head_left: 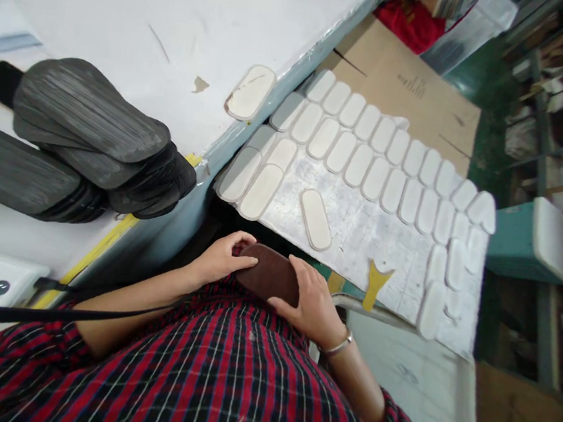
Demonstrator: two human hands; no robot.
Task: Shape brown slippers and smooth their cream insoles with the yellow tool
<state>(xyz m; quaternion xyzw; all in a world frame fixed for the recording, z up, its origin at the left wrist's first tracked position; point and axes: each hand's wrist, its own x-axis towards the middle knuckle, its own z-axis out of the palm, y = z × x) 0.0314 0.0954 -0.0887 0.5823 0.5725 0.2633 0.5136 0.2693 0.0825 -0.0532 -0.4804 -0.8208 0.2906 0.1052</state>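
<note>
Left hand [224, 256] and right hand [313, 303] are both busy for us in the head view, closed around the ends of one dark brown oval piece [269, 273]. We've got it held up at our lap, just in front of our plaid shirt [244, 375], left thumb lying on its upper face, right fingers along the far edge and right thumb at the near edge. We're wearing a bracelet [340, 346] on the right wrist, btw

Just past our hands and off to the right sits a metal board [351, 222] loaded with pale oval pieces [339, 151], mostly in rows along the far side, with more at both ends. One loose pale piece [316, 219] lies by itself on the bare middle part, and a yellow forked tool [376, 285] rests at the near edge

Over on our left there's the white table [131, 14] with a pile of dark grey ovals [91, 110] and a second dark stack [17, 170] right beside it. Another pale oval with brown marks [251, 92] sits at the table's edge, close to the board. Beyond the board we can see flat cardboard [415, 84], and a teal box [514, 242] stands past its right end
</note>
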